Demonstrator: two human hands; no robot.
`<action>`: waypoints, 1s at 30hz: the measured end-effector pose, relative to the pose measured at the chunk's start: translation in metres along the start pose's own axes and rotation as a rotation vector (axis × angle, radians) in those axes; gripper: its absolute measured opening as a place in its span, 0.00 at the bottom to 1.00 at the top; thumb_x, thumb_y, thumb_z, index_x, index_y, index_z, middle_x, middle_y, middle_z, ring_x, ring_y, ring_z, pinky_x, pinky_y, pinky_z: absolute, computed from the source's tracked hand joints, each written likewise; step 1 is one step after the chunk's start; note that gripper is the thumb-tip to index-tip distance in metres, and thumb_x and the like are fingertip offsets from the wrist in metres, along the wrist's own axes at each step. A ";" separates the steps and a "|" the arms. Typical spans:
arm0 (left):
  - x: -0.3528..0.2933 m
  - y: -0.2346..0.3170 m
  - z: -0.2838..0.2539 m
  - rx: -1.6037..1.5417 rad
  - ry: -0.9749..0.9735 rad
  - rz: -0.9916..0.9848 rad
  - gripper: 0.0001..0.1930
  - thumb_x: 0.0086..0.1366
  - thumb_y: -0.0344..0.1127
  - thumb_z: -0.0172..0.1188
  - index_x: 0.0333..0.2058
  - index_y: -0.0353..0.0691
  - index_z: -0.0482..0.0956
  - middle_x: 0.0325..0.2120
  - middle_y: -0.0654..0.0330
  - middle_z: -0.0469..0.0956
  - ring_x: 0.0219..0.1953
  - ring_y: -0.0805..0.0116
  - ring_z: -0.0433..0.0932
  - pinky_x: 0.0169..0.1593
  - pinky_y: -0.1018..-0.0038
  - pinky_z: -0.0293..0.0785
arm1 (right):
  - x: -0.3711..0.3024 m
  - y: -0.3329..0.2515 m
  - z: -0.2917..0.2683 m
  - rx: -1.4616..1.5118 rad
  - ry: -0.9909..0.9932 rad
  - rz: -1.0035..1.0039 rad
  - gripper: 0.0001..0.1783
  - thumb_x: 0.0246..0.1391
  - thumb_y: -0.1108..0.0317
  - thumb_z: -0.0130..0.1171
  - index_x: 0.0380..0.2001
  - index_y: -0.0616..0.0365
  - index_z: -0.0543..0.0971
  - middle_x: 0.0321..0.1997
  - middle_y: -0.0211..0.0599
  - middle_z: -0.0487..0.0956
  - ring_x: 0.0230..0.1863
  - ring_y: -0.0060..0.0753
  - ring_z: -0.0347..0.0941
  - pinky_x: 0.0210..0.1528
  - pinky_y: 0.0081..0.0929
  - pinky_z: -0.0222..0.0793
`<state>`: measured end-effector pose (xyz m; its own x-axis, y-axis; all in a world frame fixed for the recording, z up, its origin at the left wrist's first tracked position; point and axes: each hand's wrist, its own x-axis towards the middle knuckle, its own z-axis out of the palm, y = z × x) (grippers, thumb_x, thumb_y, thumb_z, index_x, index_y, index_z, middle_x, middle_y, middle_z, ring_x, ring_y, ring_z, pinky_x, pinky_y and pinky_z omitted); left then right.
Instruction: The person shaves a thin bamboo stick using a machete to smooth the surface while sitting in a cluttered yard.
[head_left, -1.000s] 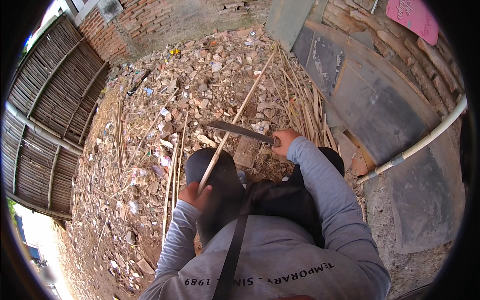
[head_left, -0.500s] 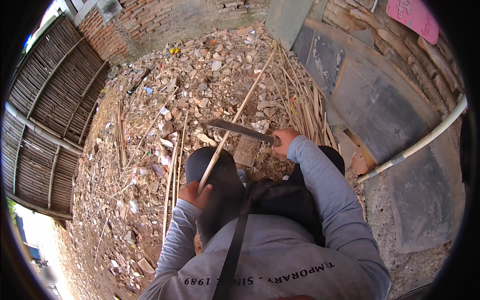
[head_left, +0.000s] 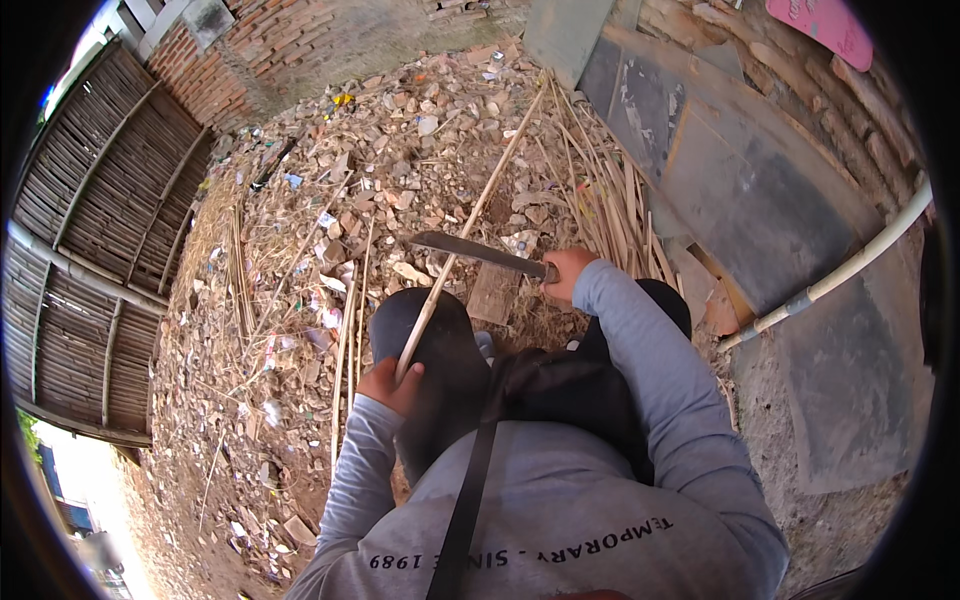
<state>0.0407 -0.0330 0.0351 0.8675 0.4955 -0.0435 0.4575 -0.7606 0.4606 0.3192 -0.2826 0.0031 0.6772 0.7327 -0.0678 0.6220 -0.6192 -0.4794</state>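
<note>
My left hand (head_left: 391, 386) is closed round the near end of a long bamboo strip (head_left: 476, 211), beside my left knee. The strip slants away over the knee to the far right, toward a pile of strips. In my right hand (head_left: 569, 273) is the handle of a machete (head_left: 480, 254). Its dark, wide blade points left and lies across the bamboo strip, a little beyond my knees. Whether the blade's edge bites into the strip cannot be made out. A small wooden block (head_left: 493, 293) rests on the ground between my knees, below the blade.
Loose bamboo strips (head_left: 612, 205) lie on the right, with more strips (head_left: 346, 350) beside my left knee. Stone rubble (head_left: 400, 160) covers the ground. Dark boards (head_left: 740, 190) and a pale pole (head_left: 850, 265) stand right; a bamboo panel (head_left: 90, 210) stands left, a brick wall (head_left: 300, 60) behind.
The whole view has shifted slightly. Both hands keep their holds, and the machete stays across the bamboo strip with hardly any movement.
</note>
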 end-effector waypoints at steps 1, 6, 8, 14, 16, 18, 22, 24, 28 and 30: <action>0.000 -0.001 0.000 0.004 -0.005 0.001 0.24 0.56 0.56 0.58 0.25 0.35 0.74 0.19 0.45 0.75 0.26 0.44 0.76 0.32 0.59 0.71 | 0.001 0.002 0.001 0.005 -0.001 0.003 0.18 0.39 0.55 0.64 0.32 0.55 0.77 0.30 0.45 0.78 0.37 0.49 0.75 0.41 0.41 0.70; 0.001 -0.004 0.003 -0.044 -0.012 -0.002 0.23 0.56 0.55 0.58 0.24 0.35 0.74 0.18 0.46 0.75 0.25 0.45 0.76 0.31 0.60 0.70 | 0.002 0.006 0.006 -0.024 0.027 -0.009 0.21 0.39 0.54 0.64 0.35 0.54 0.77 0.31 0.44 0.79 0.38 0.49 0.75 0.43 0.41 0.70; 0.001 -0.007 0.005 -0.051 -0.005 0.005 0.23 0.56 0.55 0.58 0.24 0.35 0.74 0.18 0.46 0.75 0.25 0.46 0.76 0.30 0.60 0.70 | 0.002 0.005 0.005 -0.013 0.015 -0.003 0.21 0.39 0.53 0.64 0.35 0.54 0.77 0.31 0.44 0.79 0.38 0.49 0.75 0.43 0.41 0.70; 0.001 -0.001 0.002 -0.034 -0.008 0.001 0.23 0.56 0.55 0.59 0.24 0.35 0.74 0.17 0.47 0.74 0.24 0.48 0.76 0.29 0.61 0.70 | 0.001 0.006 0.004 0.007 0.000 -0.001 0.20 0.40 0.53 0.64 0.34 0.53 0.77 0.31 0.44 0.79 0.38 0.48 0.75 0.42 0.40 0.70; 0.001 -0.004 0.004 -0.031 -0.004 0.004 0.23 0.56 0.54 0.59 0.24 0.35 0.74 0.17 0.48 0.74 0.23 0.48 0.76 0.29 0.62 0.70 | 0.000 0.006 0.003 0.020 0.002 -0.001 0.20 0.40 0.53 0.63 0.34 0.53 0.77 0.31 0.44 0.79 0.38 0.48 0.75 0.41 0.40 0.70; 0.001 -0.007 0.005 -0.045 0.002 0.001 0.23 0.56 0.54 0.59 0.24 0.36 0.74 0.17 0.48 0.74 0.23 0.48 0.76 0.29 0.62 0.70 | -0.001 0.005 0.002 0.015 0.020 -0.022 0.19 0.40 0.53 0.63 0.34 0.53 0.77 0.31 0.43 0.79 0.38 0.48 0.75 0.41 0.40 0.70; 0.001 -0.004 0.005 -0.040 -0.007 -0.003 0.23 0.56 0.54 0.59 0.25 0.36 0.75 0.17 0.48 0.74 0.23 0.48 0.76 0.29 0.62 0.70 | -0.002 0.002 -0.002 0.028 -0.009 -0.022 0.22 0.39 0.54 0.64 0.37 0.54 0.77 0.30 0.48 0.78 0.36 0.51 0.75 0.41 0.41 0.71; 0.001 -0.007 0.007 -0.051 0.009 0.008 0.23 0.57 0.54 0.59 0.25 0.36 0.75 0.17 0.48 0.74 0.23 0.49 0.76 0.29 0.62 0.70 | -0.002 0.002 -0.003 0.025 -0.005 -0.026 0.21 0.39 0.54 0.64 0.35 0.54 0.76 0.30 0.48 0.78 0.37 0.51 0.75 0.41 0.41 0.70; 0.000 -0.002 0.005 -0.036 0.009 0.001 0.22 0.57 0.54 0.59 0.25 0.36 0.75 0.17 0.48 0.74 0.23 0.49 0.76 0.29 0.62 0.70 | -0.001 0.006 0.001 0.006 0.016 -0.036 0.22 0.39 0.53 0.64 0.36 0.55 0.76 0.31 0.49 0.78 0.37 0.52 0.75 0.41 0.42 0.70; 0.000 -0.001 0.004 -0.028 0.008 0.000 0.23 0.56 0.54 0.59 0.25 0.36 0.75 0.17 0.48 0.74 0.23 0.49 0.76 0.29 0.62 0.70 | 0.001 0.008 0.004 -0.018 0.018 -0.026 0.22 0.40 0.53 0.63 0.37 0.52 0.77 0.32 0.43 0.79 0.38 0.47 0.76 0.42 0.39 0.71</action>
<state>0.0411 -0.0338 0.0315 0.8658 0.4990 -0.0371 0.4520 -0.7482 0.4856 0.3229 -0.2858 -0.0038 0.6675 0.7436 -0.0393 0.6464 -0.6049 -0.4651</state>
